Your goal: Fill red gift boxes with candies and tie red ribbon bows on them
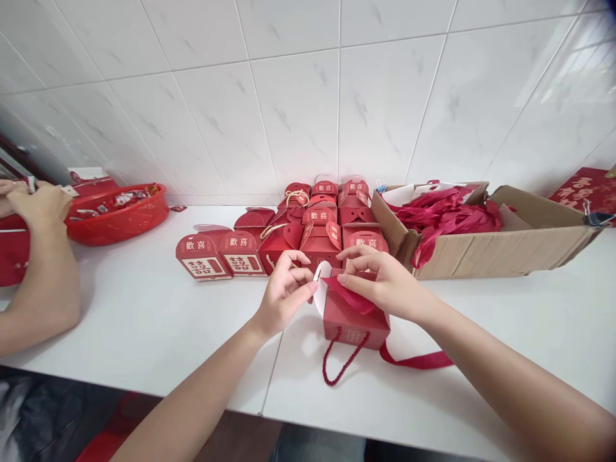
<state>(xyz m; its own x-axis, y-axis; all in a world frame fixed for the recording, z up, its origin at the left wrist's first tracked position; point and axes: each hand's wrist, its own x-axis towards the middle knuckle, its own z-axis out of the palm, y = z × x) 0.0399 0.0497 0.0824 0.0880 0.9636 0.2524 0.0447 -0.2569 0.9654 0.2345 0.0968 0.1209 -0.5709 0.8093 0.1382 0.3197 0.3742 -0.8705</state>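
Red cardboard boxes (282, 244): rounded flaps (195, 246) read “歡喜”; two cream front panels (206, 267) bear “囍”. Flat red card (584, 192): gold characters unclear.

An indoor room, kind unclear, with tiled wall (293, 109) and white table (144, 314).

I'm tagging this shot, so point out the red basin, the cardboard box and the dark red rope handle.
Red basin (120, 228): head view, on its front wall.
Cardboard box (500, 255): head view, on its front side.
Rope handle (331, 383): head view, on its lower bend.
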